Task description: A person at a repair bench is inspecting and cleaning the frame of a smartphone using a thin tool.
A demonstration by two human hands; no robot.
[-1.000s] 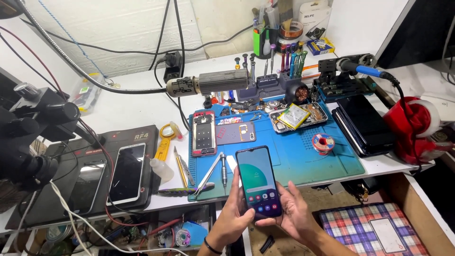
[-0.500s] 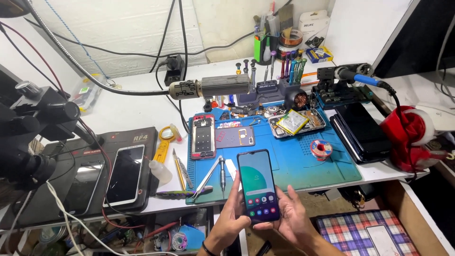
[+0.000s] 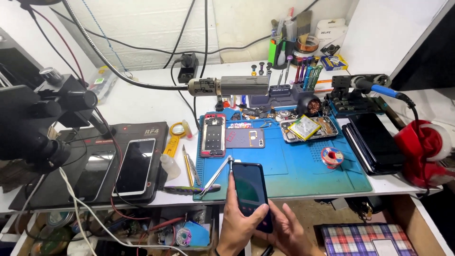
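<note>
Head view: left hand [image 3: 239,223] has its fingers clamped round a dark phone [image 3: 252,195], held off the front edge of the bench [image 3: 294,193]; right hand [image 3: 289,232] cups it below, fingers loosely apart. A slack grip could drop it floorward. Tweezers [image 3: 215,176] lie just beside; the blue mat [image 3: 294,163] offers open room.

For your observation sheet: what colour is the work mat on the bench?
Blue work mat, clearest in the head view.

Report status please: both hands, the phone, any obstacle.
Left hand grips dark smartphone, thumb on screen. Right hand supports it from below. Tweezers on blue mat nearby, not touching.
</note>
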